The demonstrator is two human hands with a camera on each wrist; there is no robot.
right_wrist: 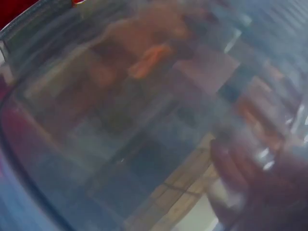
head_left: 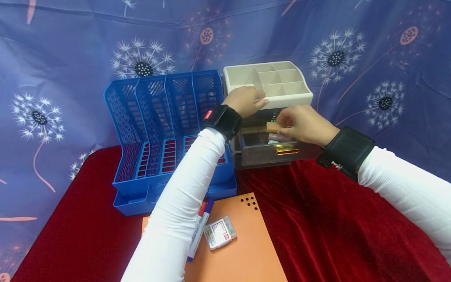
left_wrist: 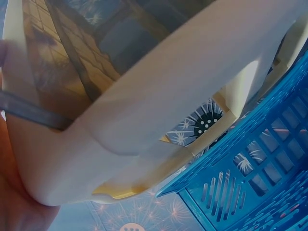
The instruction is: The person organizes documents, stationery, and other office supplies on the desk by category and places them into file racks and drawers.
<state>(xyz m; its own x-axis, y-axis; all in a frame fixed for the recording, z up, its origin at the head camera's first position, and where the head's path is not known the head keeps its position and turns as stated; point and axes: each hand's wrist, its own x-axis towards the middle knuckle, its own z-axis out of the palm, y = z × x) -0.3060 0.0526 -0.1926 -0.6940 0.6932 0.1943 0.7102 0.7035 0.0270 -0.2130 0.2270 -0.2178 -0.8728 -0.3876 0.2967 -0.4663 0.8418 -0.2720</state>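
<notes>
A white desk organizer (head_left: 271,98) with several top compartments stands at the back, its clear drawer (head_left: 264,156) pulled out below. My left hand (head_left: 245,101) grips the organizer's top front rim, fingers bent over it. In the left wrist view, part of that hand (left_wrist: 24,207) shows against the white organizer body (left_wrist: 159,96). My right hand (head_left: 305,123) is over the drawer and pinches a small yellow-orange block (head_left: 273,126). Under it in the drawer lies a pinkish piece (head_left: 278,137). The right wrist view is blurred, with the right hand (right_wrist: 260,187) seen through clear plastic.
A blue file rack (head_left: 158,117) stands left of the organizer. In front, an orange board (head_left: 246,243) carries a small clear case (head_left: 220,233) with a label and markers (head_left: 200,231), partly hidden by the left sleeve. Red cloth (head_left: 338,211) covers the table.
</notes>
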